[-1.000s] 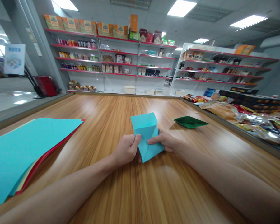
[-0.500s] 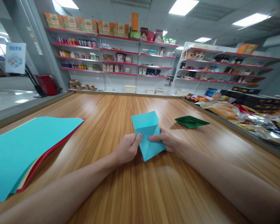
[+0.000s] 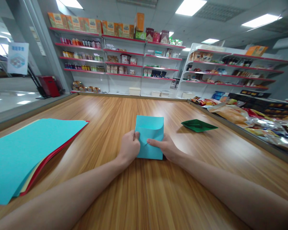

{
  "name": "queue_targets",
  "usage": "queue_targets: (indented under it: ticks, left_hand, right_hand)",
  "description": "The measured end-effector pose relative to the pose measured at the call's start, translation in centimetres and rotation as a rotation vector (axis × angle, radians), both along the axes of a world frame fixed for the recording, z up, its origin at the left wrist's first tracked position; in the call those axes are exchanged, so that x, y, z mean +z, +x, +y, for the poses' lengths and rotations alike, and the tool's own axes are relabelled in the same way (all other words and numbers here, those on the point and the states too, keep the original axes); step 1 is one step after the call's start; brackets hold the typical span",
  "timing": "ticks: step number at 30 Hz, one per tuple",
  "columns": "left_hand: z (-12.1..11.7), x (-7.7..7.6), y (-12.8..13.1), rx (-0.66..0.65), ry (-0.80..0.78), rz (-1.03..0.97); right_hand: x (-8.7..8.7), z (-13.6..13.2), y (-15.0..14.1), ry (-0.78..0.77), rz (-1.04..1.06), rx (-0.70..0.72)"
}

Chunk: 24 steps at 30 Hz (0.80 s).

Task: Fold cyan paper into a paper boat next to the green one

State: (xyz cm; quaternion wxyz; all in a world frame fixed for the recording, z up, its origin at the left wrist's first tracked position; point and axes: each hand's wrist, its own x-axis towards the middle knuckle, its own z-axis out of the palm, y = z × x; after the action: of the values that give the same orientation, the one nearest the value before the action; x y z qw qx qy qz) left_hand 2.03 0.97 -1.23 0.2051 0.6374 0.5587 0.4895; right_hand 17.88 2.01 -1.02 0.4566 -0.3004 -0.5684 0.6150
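A folded piece of light blue paper (image 3: 150, 150) is held between my hands above the middle of the wooden table (image 3: 105, 127). Its upper flap curves open toward me and its lower edge looks straight. My left hand (image 3: 130, 145) pinches the left edge, thumb on top. On the other side, my right hand (image 3: 168, 147) grips the right edge, its thumb lying across the front of the paper; the fingers behind are hidden. To the right, apart from my hand, a green folded paper boat (image 3: 199, 125) rests on the table.
At the left lies a stack of coloured paper sheets (image 3: 36, 150), blue on top with cream and red beneath. Packaged snacks (image 3: 261, 124) and black boxes (image 3: 261, 101) are piled beyond the table's right edge. Stocked shelves (image 3: 124, 57) stand behind the table.
The blue paper has been turned from a tilted pose, pointed corner down, to nearly upright with a straight lower edge. Both hands keep their hold, and my left hand has shifted slightly up.
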Motion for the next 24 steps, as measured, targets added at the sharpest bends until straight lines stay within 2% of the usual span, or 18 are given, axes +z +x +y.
queue_targets:
  ticks: [5,8,11,18,24]
  left_hand:
    - [0.15,0.29,0.01,-0.021,0.042,0.049]
    - [-0.08,0.24,0.16,-0.014,0.056,0.063]
    - [-0.25,0.16,0.19,0.007,0.063,0.076]
    - [-0.35,0.28,0.46,0.015,0.063,0.105]
    - [-0.28,0.36,0.25,0.017,0.058,0.124]
  right_hand:
    - [-0.16,-0.10,0.22,-0.046,0.017,-0.090]
    - [-0.04,-0.11,0.35,-0.092,0.038,-0.074]
    - [0.03,-0.06,0.39,-0.071,0.050,-0.041]
    - [-0.09,0.09,0.83,-0.094,0.023,-0.080]
    - [-0.05,0.01,0.60,-0.056,0.008,-0.094]
